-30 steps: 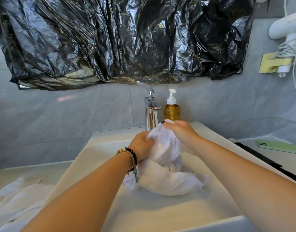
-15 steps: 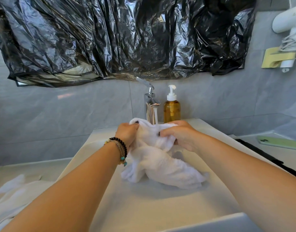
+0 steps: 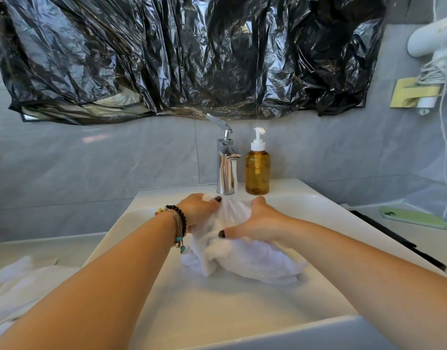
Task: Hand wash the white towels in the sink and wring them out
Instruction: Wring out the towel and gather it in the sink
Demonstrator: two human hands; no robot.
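Head view: both hands, left [image 3: 198, 210] and right [image 3: 261, 223], grip white towel [image 3: 255, 258] in sink [image 3: 217, 311]

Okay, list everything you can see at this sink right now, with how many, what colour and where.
towel: one, white, bunched in the sink under both hands
sink: one, cream, centre
faucet: one, chrome, behind the basin, water running
soap bottle: one, amber with white pump, right of the faucet
plastic sheet: one, black, on the wall above
phone: one, green, counter at right
white cloth: pile, count unclear, counter at left
hair dryer: one, white, wall holder upper right
bracelets: several, beaded, left wrist
left hand: gripping the towel
right hand: gripping the towel
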